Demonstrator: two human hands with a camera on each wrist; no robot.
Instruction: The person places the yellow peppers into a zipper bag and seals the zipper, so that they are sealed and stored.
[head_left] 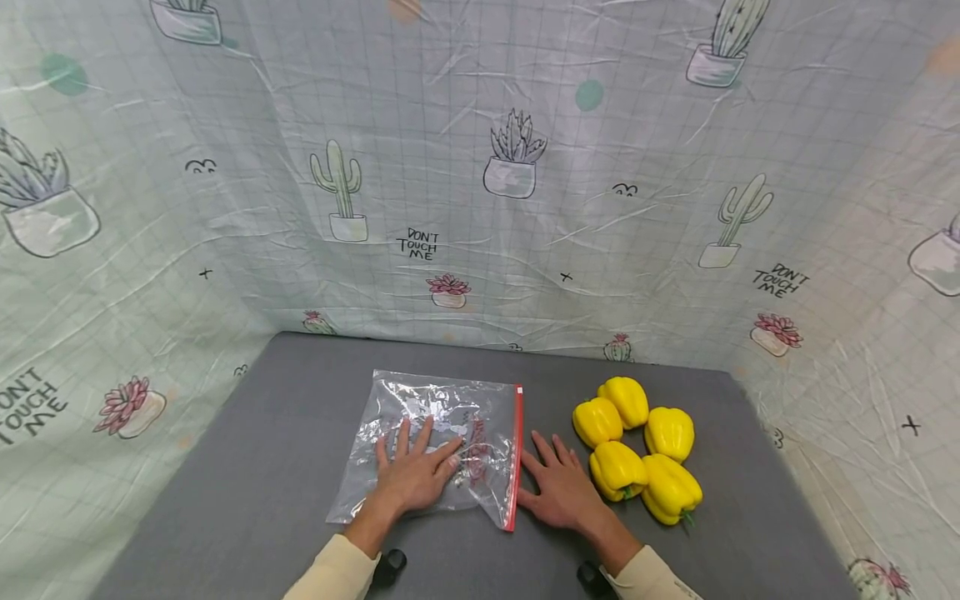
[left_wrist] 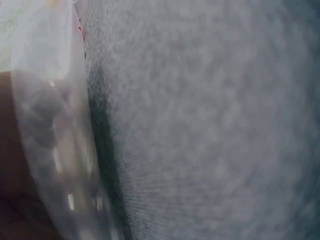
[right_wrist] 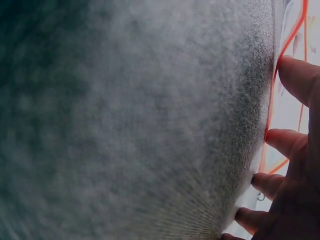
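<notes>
A clear plastic zip bag [head_left: 360, 467] with a red closure strip along its right edge lies flat on the grey table. My left hand [head_left: 411, 477] rests on the bag with its fingers spread. My right hand [head_left: 562, 492] lies just right of the red strip [head_left: 516, 450], fingers spread, with the thumb at the strip. In the right wrist view, the fingers [right_wrist: 300, 82] are near the red edge. Several yellow bell peppers [head_left: 617, 468] sit in a cluster right of my right hand. The left wrist view shows mostly blurred grey surface and a clear, shiny edge of plastic.
The grey table [head_left: 262, 433] extends on both sides of the bag and peppers. A cactus-print curtain [head_left: 450, 208] hangs behind it and along both sides. Dark wrist devices [head_left: 390, 567] show near both cuffs.
</notes>
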